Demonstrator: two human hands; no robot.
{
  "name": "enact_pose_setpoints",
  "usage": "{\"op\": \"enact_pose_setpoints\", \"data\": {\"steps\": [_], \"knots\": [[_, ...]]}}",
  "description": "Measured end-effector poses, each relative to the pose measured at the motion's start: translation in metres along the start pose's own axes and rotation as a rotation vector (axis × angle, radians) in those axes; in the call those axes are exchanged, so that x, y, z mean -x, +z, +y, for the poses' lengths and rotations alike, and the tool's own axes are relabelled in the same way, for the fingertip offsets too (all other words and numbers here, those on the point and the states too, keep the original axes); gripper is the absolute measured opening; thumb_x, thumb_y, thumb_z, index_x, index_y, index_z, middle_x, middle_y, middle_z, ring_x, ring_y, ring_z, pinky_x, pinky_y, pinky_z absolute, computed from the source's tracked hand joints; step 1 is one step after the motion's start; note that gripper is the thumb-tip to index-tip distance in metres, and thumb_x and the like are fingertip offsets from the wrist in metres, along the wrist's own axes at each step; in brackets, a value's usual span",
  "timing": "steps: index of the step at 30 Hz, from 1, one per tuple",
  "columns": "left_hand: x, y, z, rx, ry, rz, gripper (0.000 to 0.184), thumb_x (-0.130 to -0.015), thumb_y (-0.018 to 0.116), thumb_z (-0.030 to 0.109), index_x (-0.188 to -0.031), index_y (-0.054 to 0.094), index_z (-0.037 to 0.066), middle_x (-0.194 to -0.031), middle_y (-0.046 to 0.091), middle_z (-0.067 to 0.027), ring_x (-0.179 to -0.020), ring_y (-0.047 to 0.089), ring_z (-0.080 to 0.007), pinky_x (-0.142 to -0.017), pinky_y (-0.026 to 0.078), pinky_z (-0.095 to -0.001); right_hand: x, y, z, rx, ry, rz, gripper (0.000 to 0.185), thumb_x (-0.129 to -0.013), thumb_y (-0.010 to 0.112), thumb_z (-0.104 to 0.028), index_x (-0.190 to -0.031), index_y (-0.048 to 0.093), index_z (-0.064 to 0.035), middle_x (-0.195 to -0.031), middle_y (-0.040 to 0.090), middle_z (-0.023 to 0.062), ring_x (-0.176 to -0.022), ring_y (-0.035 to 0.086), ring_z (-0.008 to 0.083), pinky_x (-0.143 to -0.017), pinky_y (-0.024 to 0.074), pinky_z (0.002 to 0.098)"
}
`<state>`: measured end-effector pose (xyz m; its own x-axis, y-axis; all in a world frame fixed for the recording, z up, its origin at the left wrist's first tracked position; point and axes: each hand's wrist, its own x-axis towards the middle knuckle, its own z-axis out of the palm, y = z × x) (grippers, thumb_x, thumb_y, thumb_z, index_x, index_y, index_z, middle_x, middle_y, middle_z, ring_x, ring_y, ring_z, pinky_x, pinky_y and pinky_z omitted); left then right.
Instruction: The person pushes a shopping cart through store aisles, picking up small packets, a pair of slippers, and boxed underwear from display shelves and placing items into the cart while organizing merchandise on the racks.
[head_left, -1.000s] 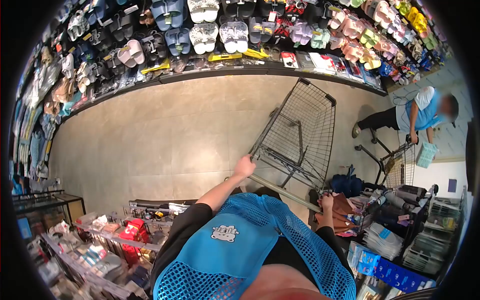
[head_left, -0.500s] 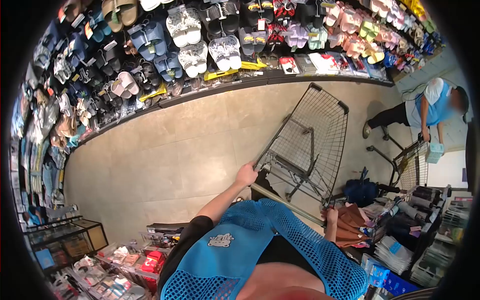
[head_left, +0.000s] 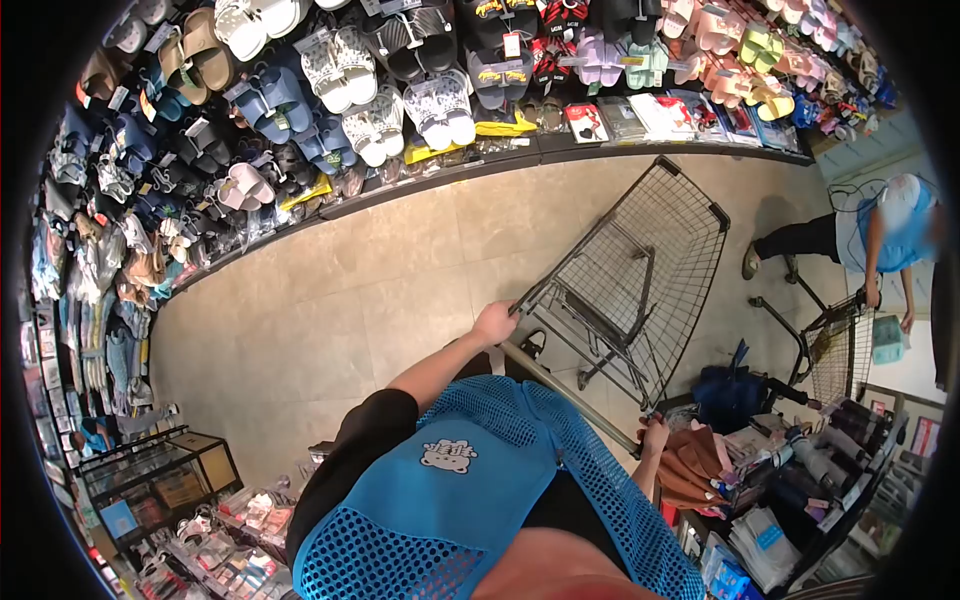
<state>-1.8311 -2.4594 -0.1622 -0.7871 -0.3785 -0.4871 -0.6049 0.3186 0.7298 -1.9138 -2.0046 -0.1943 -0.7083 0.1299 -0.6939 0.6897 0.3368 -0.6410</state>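
A wire shopping cart (head_left: pixel 655 255) stands in front of me, angled toward the upper right, and no goods show in its basket. My left hand (head_left: pixel 496 323) is wrapped round the left end of its handle bar (head_left: pixel 570 390). At the bar's right end my right hand (head_left: pixel 653 436) is closed, its fingers partly hidden. Brown cloth goods (head_left: pixel 695 465) hang just beside my right hand. My blue mesh vest (head_left: pixel 480 500) fills the bottom of the view.
A shelf wall of slippers (head_left: pixel 345 65) curves across the far side, with a dark base edge (head_left: pixel 540 150). On the right, a person in a blue vest (head_left: pixel 905 225) holds another cart (head_left: pixel 840 350) near a teal box (head_left: pixel 888 340). Tiled floor (head_left: pixel 330 310) lies between.
The cart and my hands keep their grip while the view shifts and turns slightly. The other person's one hand has come away from the teal box, which sits lower by their cart.
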Motion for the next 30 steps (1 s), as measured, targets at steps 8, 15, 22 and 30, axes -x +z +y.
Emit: {"op": "enact_pose_setpoints", "data": {"steps": [8,15,22,30], "knots": [[-0.060,-0.023,0.009,-0.058,0.067,-0.125,0.032,-0.080,0.048,0.017,-0.107,0.057,0.002,-0.095,0.059,-0.0245,-0.090,0.057,-0.0383,-0.080,0.045,-0.0427,0.007,0.038,-0.021,0.075,-0.023,0.203,0.032,-0.081,0.039,-0.010,-0.108,0.050,0.0038,-0.077,0.062,0.0128,-0.045,0.055,0.0169,-0.039,0.0414,0.0266],[-0.096,-0.065,0.020,-0.141,0.115,-0.156,0.037,-0.077,0.046,0.016,-0.110,0.057,0.003,-0.116,0.053,-0.0197,-0.109,0.050,-0.0316,-0.091,0.042,-0.0386,0.020,0.078,-0.014,0.346,-0.008,0.454,0.025,-0.081,0.040,-0.012,-0.093,0.058,0.0011,-0.067,0.061,0.0101,-0.053,0.060,0.0188,-0.044,0.0451,0.0296],[-0.130,-0.112,0.024,-0.234,0.176,-0.224,0.033,-0.077,0.047,0.017,-0.104,0.059,0.003,-0.106,0.059,-0.0184,-0.102,0.054,-0.0334,-0.086,0.044,-0.0414,0.044,0.132,-0.025,0.147,0.162,0.484,0.025,-0.079,0.036,-0.004,-0.096,0.054,-0.0001,-0.060,0.054,0.0088,-0.041,0.049,0.0171,-0.036,0.0384,0.0288],[-0.159,-0.143,0.022,-0.155,0.140,-0.303,0.034,-0.075,0.049,0.017,-0.105,0.059,0.003,-0.103,0.060,-0.0202,-0.098,0.056,-0.0351,-0.084,0.045,-0.0429,0.053,0.166,-0.020,-0.245,0.202,0.373,0.018,-0.085,0.038,-0.009,-0.095,0.051,-0.0008,-0.058,0.050,0.0074,-0.042,0.046,0.0162,-0.036,0.0352,0.0287]]}}
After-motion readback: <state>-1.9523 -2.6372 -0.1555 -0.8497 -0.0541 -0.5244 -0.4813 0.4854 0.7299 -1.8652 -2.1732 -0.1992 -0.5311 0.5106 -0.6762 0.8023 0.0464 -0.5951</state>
